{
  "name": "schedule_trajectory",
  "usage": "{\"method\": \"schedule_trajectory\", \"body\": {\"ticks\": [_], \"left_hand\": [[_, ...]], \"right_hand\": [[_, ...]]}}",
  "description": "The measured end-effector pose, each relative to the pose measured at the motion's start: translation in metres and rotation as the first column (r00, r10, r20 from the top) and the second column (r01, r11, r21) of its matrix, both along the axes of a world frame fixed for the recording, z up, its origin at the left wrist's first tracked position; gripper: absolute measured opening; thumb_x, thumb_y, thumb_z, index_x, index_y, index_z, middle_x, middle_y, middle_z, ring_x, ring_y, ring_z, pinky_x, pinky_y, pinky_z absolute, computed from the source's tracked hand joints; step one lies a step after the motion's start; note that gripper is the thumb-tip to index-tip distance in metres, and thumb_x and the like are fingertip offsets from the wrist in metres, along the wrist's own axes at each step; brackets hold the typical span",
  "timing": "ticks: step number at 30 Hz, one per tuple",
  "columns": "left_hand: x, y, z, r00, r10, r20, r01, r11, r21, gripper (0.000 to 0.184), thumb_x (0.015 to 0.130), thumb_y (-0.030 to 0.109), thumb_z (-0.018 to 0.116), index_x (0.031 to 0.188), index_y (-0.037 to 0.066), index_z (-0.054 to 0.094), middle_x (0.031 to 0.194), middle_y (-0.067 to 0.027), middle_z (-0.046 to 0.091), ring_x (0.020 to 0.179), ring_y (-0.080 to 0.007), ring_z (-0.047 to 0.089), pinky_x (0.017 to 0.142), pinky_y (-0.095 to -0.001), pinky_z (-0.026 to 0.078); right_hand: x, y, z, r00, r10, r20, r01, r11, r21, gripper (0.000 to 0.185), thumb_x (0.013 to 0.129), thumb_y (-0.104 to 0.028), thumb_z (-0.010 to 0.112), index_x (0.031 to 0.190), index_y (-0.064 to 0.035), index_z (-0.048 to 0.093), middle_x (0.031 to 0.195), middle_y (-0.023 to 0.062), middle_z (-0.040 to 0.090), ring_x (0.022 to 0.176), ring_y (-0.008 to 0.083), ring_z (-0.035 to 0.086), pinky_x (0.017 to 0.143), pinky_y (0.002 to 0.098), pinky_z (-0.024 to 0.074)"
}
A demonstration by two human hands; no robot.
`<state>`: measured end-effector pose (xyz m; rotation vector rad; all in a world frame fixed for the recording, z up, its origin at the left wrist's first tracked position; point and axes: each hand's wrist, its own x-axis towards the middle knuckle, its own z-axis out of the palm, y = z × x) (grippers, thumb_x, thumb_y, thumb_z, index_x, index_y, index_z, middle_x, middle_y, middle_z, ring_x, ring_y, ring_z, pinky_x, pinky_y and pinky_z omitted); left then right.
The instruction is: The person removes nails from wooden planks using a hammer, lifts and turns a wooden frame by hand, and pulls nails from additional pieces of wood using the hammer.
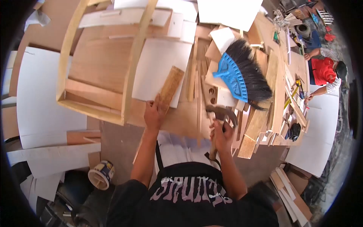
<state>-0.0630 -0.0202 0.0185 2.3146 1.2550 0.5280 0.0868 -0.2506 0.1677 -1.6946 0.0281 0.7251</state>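
Observation:
My left hand (153, 116) is closed around the lower end of a short wooden board (172, 84), which tilts up and to the right over a white panel (160, 56). In my right hand (222, 135) is a claw hammer (221, 111), gripped by its wooden handle with the metal head up. The hammer is to the right of the board, apart from it. Beyond the hammer lies a blue broom head (232, 77) with black bristles, on top of wood pieces. Left of my left hand stands a wooden frame (128, 75).
Stacked wood strips (251, 138) fill the bench's right side. A person in a red vest (323, 71) works at the far right, near a drill (300, 84). A bucket (101, 174) stands on the floor at lower left. White panels (56, 94) lean at left.

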Motion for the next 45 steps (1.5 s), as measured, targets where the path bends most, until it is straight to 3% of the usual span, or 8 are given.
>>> {"method": "schedule_trajectory", "body": {"ticks": [9,12,18,26,31,37,40,45], "left_hand": [[0.021,-0.021,0.02,0.95,0.151,-0.274,-0.107,0.979,0.171,0.043,0.095,0.015,0.067,0.138,0.02,0.068,0.108,-0.0076,0.06,0.111,-0.0343,0.052,0.112,-0.0502,0.04],[0.031,-0.013,0.004,1.0,0.004,-0.008,-0.003,0.993,0.12,0.044,0.094,0.01,0.063,0.138,0.015,0.068,0.124,-0.0103,0.063,0.122,-0.0345,0.054,0.117,-0.0507,0.036],[0.05,0.014,-0.001,0.97,-0.237,-0.061,0.244,0.946,0.215,0.043,0.094,0.012,0.064,0.136,0.006,0.066,0.152,-0.0144,0.054,0.138,-0.0321,0.051,0.118,-0.0476,0.037],[0.068,0.03,-0.012,0.936,-0.352,0.025,0.339,0.916,0.214,0.046,0.095,0.026,0.071,0.134,0.003,0.065,0.146,-0.0167,0.059,0.132,-0.0354,0.056,0.116,-0.0468,0.042],[0.069,0.028,-0.011,0.941,-0.338,0.027,0.329,0.928,0.177,0.046,0.093,0.024,0.073,0.132,0.002,0.066,0.146,-0.0171,0.06,0.132,-0.0371,0.056,0.112,-0.0445,0.048],[0.069,0.028,-0.016,0.94,-0.335,0.068,0.321,0.933,0.165,0.048,0.089,0.02,0.078,0.131,0.0,0.064,0.148,-0.0194,0.057,0.132,-0.0395,0.056,0.112,-0.0446,0.048],[0.07,0.029,-0.016,0.936,-0.34,0.094,0.322,0.932,0.167,0.049,0.089,0.02,0.077,0.131,0.0,0.064,0.148,-0.0194,0.057,0.132,-0.0397,0.056,0.111,-0.0448,0.049],[0.071,0.027,-0.016,0.938,-0.334,0.093,0.318,0.936,0.151,0.046,0.091,0.02,0.075,0.131,-0.001,0.064,0.148,-0.0187,0.057,0.133,-0.0401,0.056,0.111,-0.0445,0.05]], "right_hand": [[0.015,0.052,-0.01,0.993,0.116,-0.023,-0.115,0.991,0.067,0.026,0.102,-0.025,0.068,0.097,0.0005,0.07,0.079,0.0046,0.068,0.054,0.0091,0.059,0.046,0.0276,0.0482],[0.014,0.055,-0.016,0.991,0.129,-0.024,-0.128,0.99,0.055,0.028,0.104,-0.027,0.065,0.107,0.001,0.069,0.083,0.0054,0.068,0.056,0.0094,0.06,0.047,0.0271,0.0481],[0.02,0.074,-0.034,0.986,0.16,0.036,-0.161,0.987,0.015,0.035,0.108,-0.031,0.057,0.121,0.0016,0.061,0.088,0.0025,0.06,0.058,0.0077,0.055,0.048,0.0252,0.0458],[0.047,0.143,-0.074,0.944,0.316,0.093,-0.284,0.925,-0.254,0.033,0.108,-0.034,0.056,0.119,-0.0035,0.062,0.072,-0.0035,0.051,0.055,0.0045,0.049,0.046,0.0248,0.0413],[0.057,0.197,-0.078,0.61,0.625,0.488,-0.379,0.77,-0.512,0.031,0.104,-0.023,0.059,0.121,0.0015,0.063,0.089,0.0252,0.072,0.086,0.0481,0.068,0.075,0.0547,0.0547],[0.053,0.216,-0.084,0.372,0.663,0.65,-0.32,0.749,-0.58,0.027,0.104,-0.023,0.06,0.116,0.0001,0.066,0.091,0.0272,0.069,0.079,0.0465,0.068,0.069,0.056,0.053],[0.06,0.225,-0.073,0.506,0.813,0.289,-0.363,0.504,-0.784,0.028,0.104,-0.025,0.059,0.115,-0.0016,0.068,0.097,0.0253,0.071,0.082,0.0468,0.068,0.071,0.0559,0.0552],[0.065,0.216,-0.073,0.336,0.846,0.415,-0.364,0.523,-0.771,0.029,0.104,-0.028,0.057,0.118,-0.0036,0.067,0.096,0.0243,0.071,0.084,0.046,0.069,0.073,0.0539,0.0568]]}}
